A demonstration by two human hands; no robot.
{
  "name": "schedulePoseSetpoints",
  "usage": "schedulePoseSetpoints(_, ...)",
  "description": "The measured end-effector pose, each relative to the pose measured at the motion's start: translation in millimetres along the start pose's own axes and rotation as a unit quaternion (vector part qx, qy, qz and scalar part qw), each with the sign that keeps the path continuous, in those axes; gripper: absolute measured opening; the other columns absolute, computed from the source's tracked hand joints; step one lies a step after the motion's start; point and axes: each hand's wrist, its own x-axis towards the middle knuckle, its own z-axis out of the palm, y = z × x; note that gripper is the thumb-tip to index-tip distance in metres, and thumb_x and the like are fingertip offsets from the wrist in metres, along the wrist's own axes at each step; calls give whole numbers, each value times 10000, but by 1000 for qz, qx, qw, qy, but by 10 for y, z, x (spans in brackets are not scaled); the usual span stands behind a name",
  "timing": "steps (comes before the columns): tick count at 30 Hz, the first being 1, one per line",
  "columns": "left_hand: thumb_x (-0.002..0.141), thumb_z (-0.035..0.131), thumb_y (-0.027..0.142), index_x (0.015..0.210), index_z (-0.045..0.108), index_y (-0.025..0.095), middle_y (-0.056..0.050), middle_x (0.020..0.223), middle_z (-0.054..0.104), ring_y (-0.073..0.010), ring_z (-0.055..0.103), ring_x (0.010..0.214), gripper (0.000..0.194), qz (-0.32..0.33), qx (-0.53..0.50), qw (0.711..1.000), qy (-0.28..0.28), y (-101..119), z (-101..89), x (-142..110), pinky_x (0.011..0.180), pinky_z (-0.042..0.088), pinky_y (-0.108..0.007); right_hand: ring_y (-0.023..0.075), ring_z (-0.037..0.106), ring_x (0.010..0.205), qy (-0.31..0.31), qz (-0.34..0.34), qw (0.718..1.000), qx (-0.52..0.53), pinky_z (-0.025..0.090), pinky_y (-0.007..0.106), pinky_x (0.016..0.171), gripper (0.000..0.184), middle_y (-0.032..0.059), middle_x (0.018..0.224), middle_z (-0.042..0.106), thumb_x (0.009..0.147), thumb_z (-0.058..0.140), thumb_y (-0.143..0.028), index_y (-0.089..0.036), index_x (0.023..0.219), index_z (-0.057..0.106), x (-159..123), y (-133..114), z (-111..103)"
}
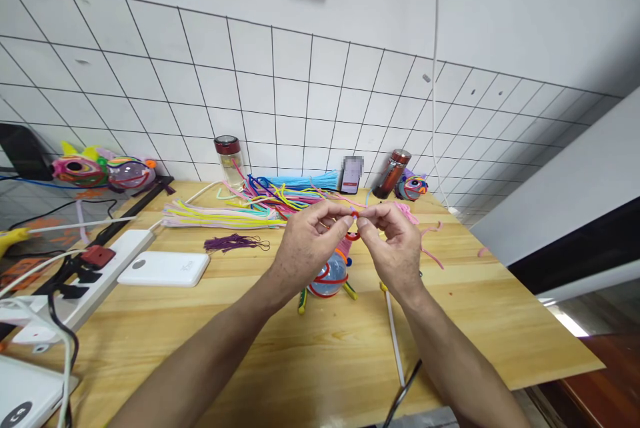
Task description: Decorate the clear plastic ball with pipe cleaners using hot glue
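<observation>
My left hand (311, 245) and my right hand (395, 241) meet above the middle of the table, fingertips pinched together. Between them is a red pipe cleaner (353, 237) bent into small loops, with a bit of pale lilac near the thumbs. Below the hands sits a clear round ball (327, 283) wrapped with red pipe cleaner, partly hidden by my left hand. Green and yellow handles (302, 301), seemingly of a hand tool, stick out from beneath the ball.
Bundles of colourful pipe cleaners (225, 215) lie behind, near purple tassels (235, 243). A white power bank (164, 269) and power strip (107, 275) are at left. A glass bottle (229, 158), phone (352, 178), red flask (393, 175) and decorated ball (412, 185) line the wall.
</observation>
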Motion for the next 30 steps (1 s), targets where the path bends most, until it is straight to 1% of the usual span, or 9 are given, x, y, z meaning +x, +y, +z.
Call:
schedulePoseSetpoints(9, 892, 721, 275, 890, 806, 196, -39, 865, 818, -160, 756, 783, 116, 13, 27, 1000, 3, -12, -12, 6, 664, 577, -245, 158, 676, 696, -6, 0, 1000, -4, 558, 299, 674, 54, -9, 798, 744, 915, 684, -203, -244, 888, 709, -4, 6, -4)
schedulePoseSetpoints(13, 892, 723, 278, 883, 801, 195, -47, 889, 822, -167, 751, 809, 115, 7, 31, 999, 4, -1, -13, 10, 653, 560, -247, 156, 672, 693, -5, 0, 1000, 1, 556, 298, 673, 57, -11, 794, 743, 909, 685, -195, -243, 887, 705, -7, -4, -5)
schedulePoseSetpoints(20, 884, 732, 289, 870, 792, 190, -46, 868, 813, -161, 735, 758, 117, -9, 15, 1000, 3, 15, -8, 10, 646, 564, -254, 161, 671, 684, -8, 8, 1000, -2, 557, 304, 665, 31, -8, 787, 747, 894, 698, -215, -242, 881, 698, 5, -24, -2)
schedulePoseSetpoints(25, 882, 735, 264, 866, 799, 199, -42, 850, 806, -166, 731, 766, 92, -2, 27, 1000, 9, 2, -9, 14, 656, 564, -257, 161, 667, 681, -7, 8, 1000, -4, 558, 304, 665, 31, -8, 783, 740, 897, 691, -221, -246, 881, 702, 0, -9, -2)
schedulePoseSetpoints(30, 864, 742, 248, 847, 797, 194, -40, 864, 801, -148, 717, 728, 79, 5, 24, 999, 21, -3, 0, 19, 660, 565, -252, 161, 666, 683, -4, 1, 1000, 3, 554, 304, 666, 53, -13, 790, 738, 888, 695, -195, -246, 876, 693, -1, -10, 2)
